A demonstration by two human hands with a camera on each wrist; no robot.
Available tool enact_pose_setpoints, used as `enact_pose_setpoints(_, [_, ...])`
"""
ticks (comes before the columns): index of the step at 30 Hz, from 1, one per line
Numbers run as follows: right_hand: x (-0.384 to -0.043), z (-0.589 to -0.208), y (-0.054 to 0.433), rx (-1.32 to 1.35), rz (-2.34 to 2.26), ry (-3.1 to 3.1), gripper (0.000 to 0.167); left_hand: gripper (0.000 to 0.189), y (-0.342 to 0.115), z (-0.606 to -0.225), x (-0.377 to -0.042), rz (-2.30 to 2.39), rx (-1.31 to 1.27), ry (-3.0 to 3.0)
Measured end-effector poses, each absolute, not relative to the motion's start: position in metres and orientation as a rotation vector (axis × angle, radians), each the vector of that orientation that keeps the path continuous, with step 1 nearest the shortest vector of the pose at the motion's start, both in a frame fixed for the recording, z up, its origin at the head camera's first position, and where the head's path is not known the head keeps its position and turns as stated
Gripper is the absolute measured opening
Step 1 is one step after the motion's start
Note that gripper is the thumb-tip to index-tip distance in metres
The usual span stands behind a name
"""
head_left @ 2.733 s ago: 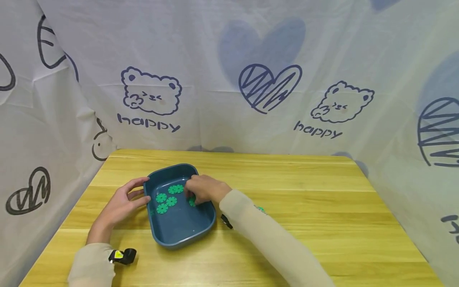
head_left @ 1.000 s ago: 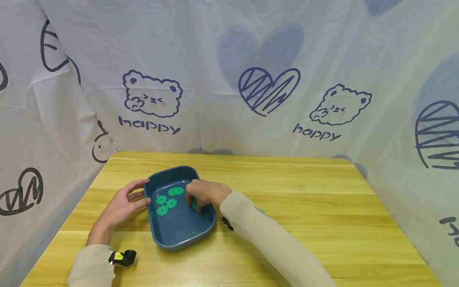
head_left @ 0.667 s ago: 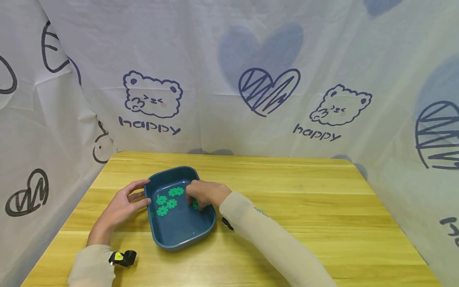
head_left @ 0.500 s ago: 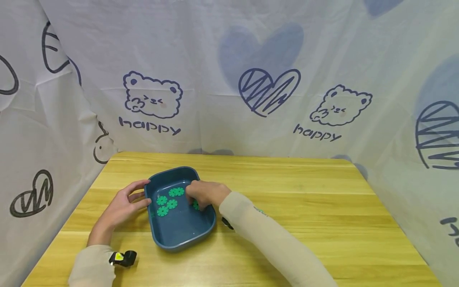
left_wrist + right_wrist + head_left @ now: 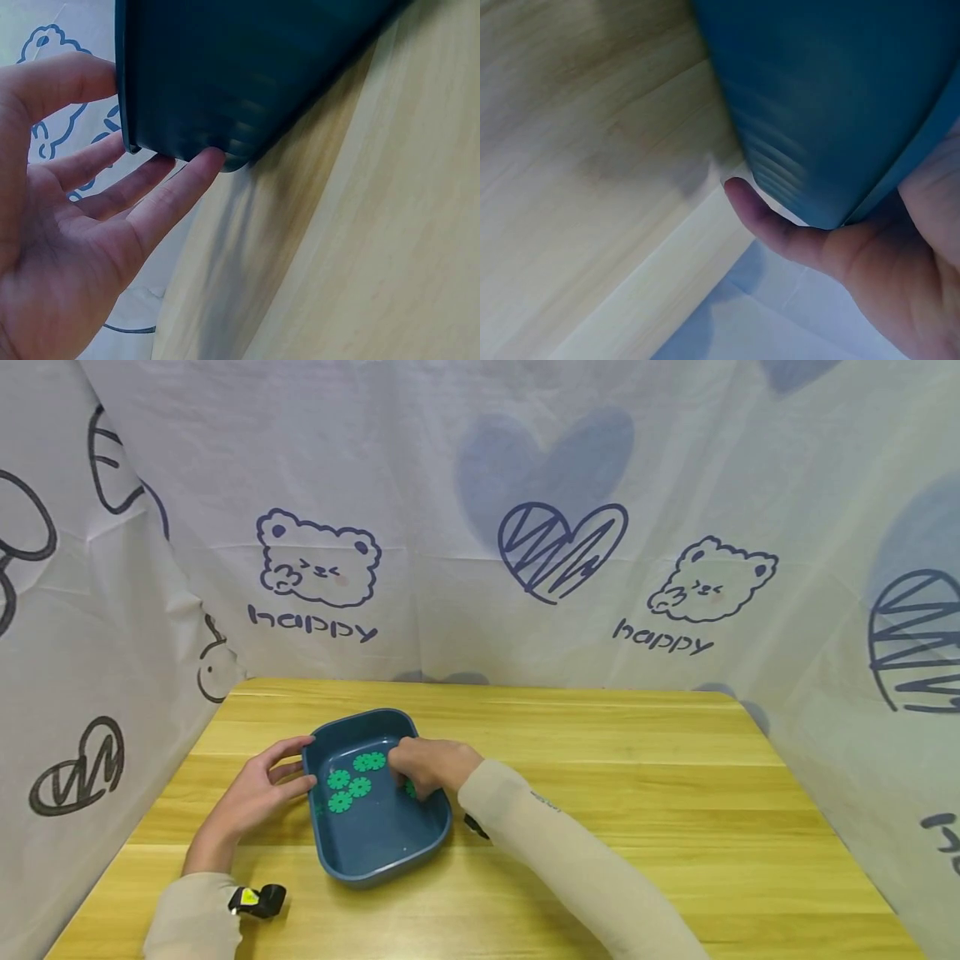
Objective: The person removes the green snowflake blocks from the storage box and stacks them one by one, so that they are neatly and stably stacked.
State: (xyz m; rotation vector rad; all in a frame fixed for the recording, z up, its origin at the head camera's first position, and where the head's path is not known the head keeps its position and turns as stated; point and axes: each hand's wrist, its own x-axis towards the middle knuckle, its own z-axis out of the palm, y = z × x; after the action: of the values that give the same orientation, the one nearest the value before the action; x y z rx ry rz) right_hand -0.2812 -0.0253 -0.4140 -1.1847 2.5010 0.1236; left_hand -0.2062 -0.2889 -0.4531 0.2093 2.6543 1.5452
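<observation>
In the head view a dark blue bin (image 5: pixel 375 835) stands on the table, its long side slanting. Several green notched snowflake discs lie on its floor: an overlapping pair (image 5: pixel 369 762) toward the back and a front one (image 5: pixel 341 802) near the left wall. My left hand (image 5: pixel 255 789) steadies the bin from outside; its spread fingers (image 5: pixel 176 191) touch the outer wall and the thumb meets the rim. My right hand (image 5: pixel 431 766) reaches over the right rim with fingers bent down at another green disc (image 5: pixel 410 789), mostly covered by them. One of its fingers (image 5: pixel 769 229) hangs outside the wall.
The wooden table (image 5: pixel 637 827) stretches widely to the right of the bin. White printed cloth (image 5: pixel 450 610) rises behind it and along both sides. A black wrist camera (image 5: pixel 258 900) sits at the left cuff.
Since the oldest frame, the bent right fingers and thumb have drawn closer over the disc, so less of it shows. The left hand, the bin and the other discs have kept their places.
</observation>
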Motion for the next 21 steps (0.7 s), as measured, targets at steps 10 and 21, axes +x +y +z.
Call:
enact_pose_setpoints(10, [-0.2806,-0.4134,-0.0264,-1.170,0.157,2.508,0.025,0.069,-0.2889,-0.4541,-0.2067,1.572,0.218,2.638])
enact_pose_setpoints(21, [-0.2806,-0.4128,-0.0281,-1.145,0.196,2.518,0.020,0.068,-0.2892,-0.4541,-0.2063,1.580,0.228,2.644])
